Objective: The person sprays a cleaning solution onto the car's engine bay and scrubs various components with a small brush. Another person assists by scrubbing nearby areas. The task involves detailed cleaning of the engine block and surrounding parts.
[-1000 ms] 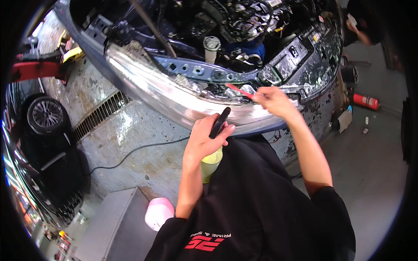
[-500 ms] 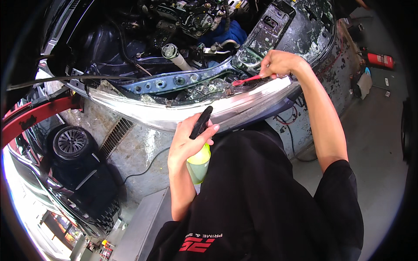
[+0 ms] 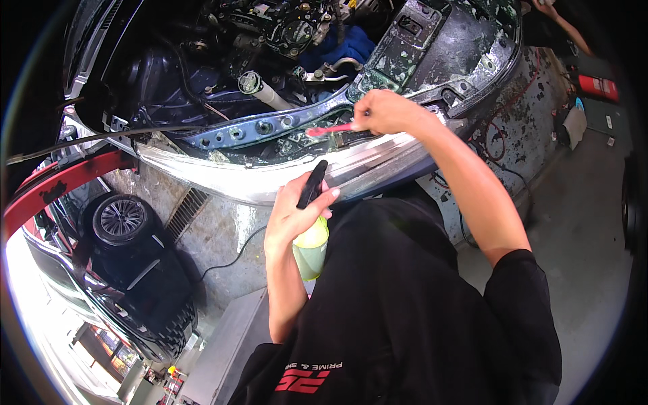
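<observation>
My left hand is wrapped round a spray bottle with a black trigger head and a yellow-green body, held upright in front of the car. In my right hand is the handle of a thin red brush, its head pointing left. The brush is above the recess behind the headlight; whether its tip touches anything there I cannot tell. Foamy wet patches show on the blue metal crossbar and on the dark panel to the right.
The engine bay lies ahead, with a pale tube and a blue cloth in it. A red lift arm stands at left, near another black car. A fire extinguisher and another person's arm are at far right.
My right hand has moved left along the headlight's rear edge with the brush. My left hand keeps the spray bottle in nearly the same place. Another person's arm has come in at upper right.
</observation>
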### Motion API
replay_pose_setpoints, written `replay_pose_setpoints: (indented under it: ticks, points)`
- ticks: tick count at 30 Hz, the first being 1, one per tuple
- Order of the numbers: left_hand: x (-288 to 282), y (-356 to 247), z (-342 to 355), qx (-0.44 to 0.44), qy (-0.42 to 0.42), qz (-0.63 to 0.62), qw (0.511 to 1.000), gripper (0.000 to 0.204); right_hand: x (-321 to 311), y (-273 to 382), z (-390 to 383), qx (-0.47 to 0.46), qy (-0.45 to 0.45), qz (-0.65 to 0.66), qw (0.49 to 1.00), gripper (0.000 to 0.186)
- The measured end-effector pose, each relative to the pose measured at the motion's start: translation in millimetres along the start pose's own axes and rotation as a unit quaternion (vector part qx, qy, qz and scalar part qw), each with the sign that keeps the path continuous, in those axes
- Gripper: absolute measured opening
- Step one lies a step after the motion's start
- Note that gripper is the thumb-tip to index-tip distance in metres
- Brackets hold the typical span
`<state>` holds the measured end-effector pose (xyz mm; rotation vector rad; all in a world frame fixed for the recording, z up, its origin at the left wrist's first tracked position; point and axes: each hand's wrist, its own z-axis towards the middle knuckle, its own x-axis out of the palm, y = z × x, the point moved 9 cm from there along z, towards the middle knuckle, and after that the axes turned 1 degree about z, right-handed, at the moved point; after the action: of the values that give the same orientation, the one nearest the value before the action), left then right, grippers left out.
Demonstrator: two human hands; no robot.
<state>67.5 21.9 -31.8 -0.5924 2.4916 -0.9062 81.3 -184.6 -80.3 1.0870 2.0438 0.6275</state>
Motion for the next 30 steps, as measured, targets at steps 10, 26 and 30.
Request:
replay_pose_setpoints:
  ticks: [10, 26, 30]
  points:
    - [-15.0, 9.1, -10.4, 0.012, -0.048, -0.108, 0.993, 0.023, 23.0, 46.7, 13.8, -0.068, -0.056, -0.056, 0.995, 0.018]
    - [-17.8, 12.4, -5.1, 0.073, -0.007, -0.054, 0.996, 0.025, 10.0, 126.2, -14.3, -0.071, -0.091, -0.299, 0.947, 0.02]
    - [-19.6, 9.9, -0.7, 0.086, -0.005, -0.072, 0.994, 0.024, 24.0, 114.5, -28.5, -0.06, -0.172, -0.288, 0.94, 0.02]
